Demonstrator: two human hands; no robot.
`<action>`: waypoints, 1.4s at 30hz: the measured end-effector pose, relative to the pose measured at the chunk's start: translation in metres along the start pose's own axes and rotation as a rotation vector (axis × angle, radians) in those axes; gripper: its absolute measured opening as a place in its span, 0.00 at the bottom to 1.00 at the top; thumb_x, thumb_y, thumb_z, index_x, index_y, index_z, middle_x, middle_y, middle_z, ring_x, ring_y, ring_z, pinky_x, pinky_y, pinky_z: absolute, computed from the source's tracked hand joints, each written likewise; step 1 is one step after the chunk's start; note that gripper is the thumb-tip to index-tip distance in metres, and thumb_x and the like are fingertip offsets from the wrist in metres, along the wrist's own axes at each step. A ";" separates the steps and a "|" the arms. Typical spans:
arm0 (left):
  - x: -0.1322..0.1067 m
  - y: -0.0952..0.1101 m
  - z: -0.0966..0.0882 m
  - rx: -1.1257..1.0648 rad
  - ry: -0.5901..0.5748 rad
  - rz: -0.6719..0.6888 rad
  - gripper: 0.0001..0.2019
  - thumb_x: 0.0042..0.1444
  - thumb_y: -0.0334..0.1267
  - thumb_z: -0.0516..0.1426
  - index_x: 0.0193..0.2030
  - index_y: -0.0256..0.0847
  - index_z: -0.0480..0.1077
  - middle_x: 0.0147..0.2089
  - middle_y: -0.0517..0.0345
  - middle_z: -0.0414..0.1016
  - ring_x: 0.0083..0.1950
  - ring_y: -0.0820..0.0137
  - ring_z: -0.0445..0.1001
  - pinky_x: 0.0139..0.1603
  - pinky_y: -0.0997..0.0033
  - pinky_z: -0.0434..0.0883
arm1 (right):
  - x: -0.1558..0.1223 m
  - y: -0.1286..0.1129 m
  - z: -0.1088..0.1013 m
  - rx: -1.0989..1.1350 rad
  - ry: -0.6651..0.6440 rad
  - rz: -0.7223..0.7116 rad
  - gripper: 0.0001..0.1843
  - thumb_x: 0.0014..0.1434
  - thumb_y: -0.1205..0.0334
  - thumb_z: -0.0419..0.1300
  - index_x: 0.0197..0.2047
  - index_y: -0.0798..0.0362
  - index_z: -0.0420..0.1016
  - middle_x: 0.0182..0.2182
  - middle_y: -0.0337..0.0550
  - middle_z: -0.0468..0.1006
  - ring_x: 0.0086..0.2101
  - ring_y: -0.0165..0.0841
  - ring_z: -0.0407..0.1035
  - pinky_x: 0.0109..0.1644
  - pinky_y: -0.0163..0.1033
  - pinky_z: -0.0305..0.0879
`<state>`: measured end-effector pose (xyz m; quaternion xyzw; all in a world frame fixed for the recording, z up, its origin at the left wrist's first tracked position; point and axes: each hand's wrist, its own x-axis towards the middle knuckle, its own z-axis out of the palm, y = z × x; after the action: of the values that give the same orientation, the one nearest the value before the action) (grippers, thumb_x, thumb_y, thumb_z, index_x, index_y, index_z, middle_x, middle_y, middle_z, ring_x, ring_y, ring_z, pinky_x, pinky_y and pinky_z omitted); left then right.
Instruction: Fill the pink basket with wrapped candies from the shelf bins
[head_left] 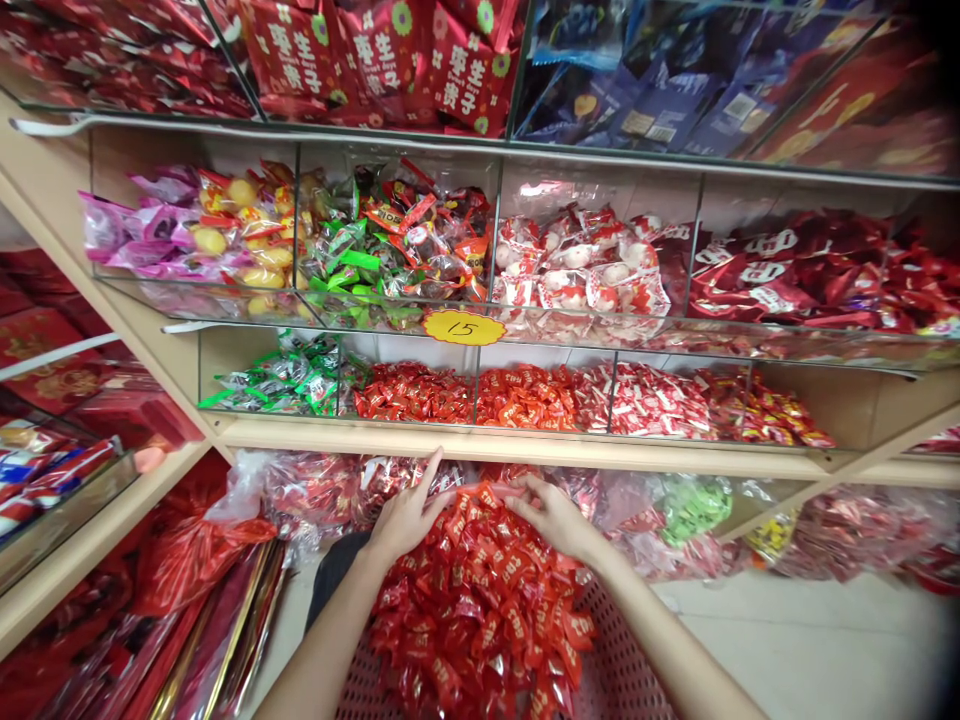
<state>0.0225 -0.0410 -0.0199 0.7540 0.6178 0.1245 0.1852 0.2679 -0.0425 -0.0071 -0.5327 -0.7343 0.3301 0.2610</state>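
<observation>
- Reaching both arms down past the sides of the pink basket (626, 660), we have our left hand (409, 515) and right hand (551, 510) near its far end.
- Our left thumb and forefinger are spread well apart, the forefinger pointing up toward the shelf board (540, 455); the other fingers are mostly hidden, so we cannot tell how firmly they grip.
- Our right fingers are bent over at the heap's far edge, seemingly at the rim; whether they pinch it, we cannot tell.
- The red wrapped candies (487, 600) lie heaped inside the basket, between our forearms and just below the shelf board.
- As for what is done, we judge that the filling of the basket is well along, since the heap covers most of its inside.
- Above, the lower-row compartments already hold sweets, among them similar orange-red candies (525, 395); we cannot tell whether any came from this basket.
- As for what is left, the heap is all in the basket, and we see no candies in mid-air or loose in our palms; nothing here shows the work as finished.
</observation>
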 end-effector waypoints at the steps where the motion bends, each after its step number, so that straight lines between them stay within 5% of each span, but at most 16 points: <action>1: 0.000 0.000 0.000 0.002 0.005 0.004 0.33 0.56 0.56 0.37 0.64 0.43 0.32 0.38 0.53 0.75 0.42 0.63 0.73 0.38 0.74 0.61 | -0.001 -0.002 0.000 0.010 -0.005 0.000 0.19 0.54 0.50 0.51 0.42 0.55 0.69 0.25 0.40 0.71 0.24 0.29 0.62 0.28 0.33 0.57; 6: 0.001 -0.003 0.003 -0.012 0.022 0.030 0.33 0.56 0.56 0.37 0.64 0.44 0.31 0.41 0.52 0.74 0.44 0.63 0.72 0.40 0.73 0.61 | -0.001 -0.007 -0.006 0.061 0.035 -0.023 0.19 0.54 0.47 0.50 0.35 0.55 0.71 0.26 0.40 0.73 0.25 0.29 0.63 0.29 0.33 0.58; 11: 0.000 -0.003 0.003 0.003 0.027 0.032 0.33 0.56 0.56 0.36 0.64 0.44 0.30 0.38 0.53 0.75 0.41 0.63 0.73 0.38 0.73 0.62 | 0.003 -0.012 -0.011 0.298 0.183 0.080 0.20 0.55 0.45 0.48 0.30 0.55 0.67 0.19 0.36 0.68 0.15 0.25 0.56 0.20 0.31 0.53; 16: 0.001 -0.003 0.004 0.013 0.035 0.039 0.33 0.56 0.56 0.36 0.64 0.44 0.31 0.37 0.53 0.75 0.40 0.63 0.73 0.38 0.72 0.62 | -0.002 -0.036 0.008 0.361 0.395 -0.004 0.18 0.54 0.48 0.50 0.30 0.55 0.67 0.20 0.36 0.65 0.21 0.26 0.57 0.24 0.31 0.55; 23: -0.002 0.000 0.000 -0.007 0.039 0.039 0.33 0.56 0.57 0.35 0.64 0.44 0.32 0.32 0.57 0.74 0.37 0.65 0.73 0.36 0.75 0.62 | -0.013 -0.062 0.049 0.490 0.010 -0.046 0.17 0.55 0.49 0.50 0.25 0.54 0.64 0.17 0.33 0.59 0.19 0.24 0.53 0.23 0.30 0.52; 27: -0.002 0.000 -0.001 -0.052 0.005 0.034 0.34 0.55 0.57 0.37 0.64 0.44 0.32 0.35 0.56 0.74 0.40 0.64 0.73 0.38 0.73 0.62 | -0.015 -0.067 0.058 0.396 0.022 -0.082 0.16 0.58 0.52 0.47 0.25 0.54 0.62 0.18 0.33 0.60 0.20 0.24 0.53 0.23 0.30 0.52; 33: 0.001 -0.006 -0.003 -0.219 -0.019 0.042 0.30 0.57 0.54 0.36 0.64 0.47 0.34 0.52 0.56 0.69 0.52 0.65 0.67 0.49 0.69 0.59 | -0.019 -0.090 0.083 -0.173 -0.101 -0.537 0.11 0.60 0.62 0.45 0.31 0.53 0.66 0.28 0.37 0.72 0.27 0.26 0.63 0.30 0.31 0.57; 37: -0.002 -0.008 -0.005 -0.260 -0.016 0.033 0.29 0.57 0.54 0.36 0.64 0.49 0.36 0.56 0.59 0.65 0.55 0.66 0.64 0.53 0.69 0.57 | -0.019 -0.097 0.112 -0.561 -0.220 -0.874 0.13 0.59 0.59 0.46 0.27 0.52 0.65 0.25 0.35 0.72 0.23 0.26 0.63 0.21 0.32 0.51; 42: -0.004 -0.009 -0.006 -0.257 -0.027 0.019 0.31 0.57 0.55 0.37 0.64 0.46 0.36 0.53 0.58 0.68 0.54 0.66 0.65 0.51 0.70 0.59 | -0.011 -0.092 0.143 -0.697 -0.116 -1.131 0.10 0.58 0.65 0.47 0.28 0.53 0.65 0.24 0.35 0.71 0.24 0.28 0.64 0.19 0.35 0.48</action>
<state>0.0109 -0.0429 -0.0185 0.7315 0.5869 0.1943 0.2877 0.1100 -0.1018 -0.0297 -0.1002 -0.9771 -0.0861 0.1665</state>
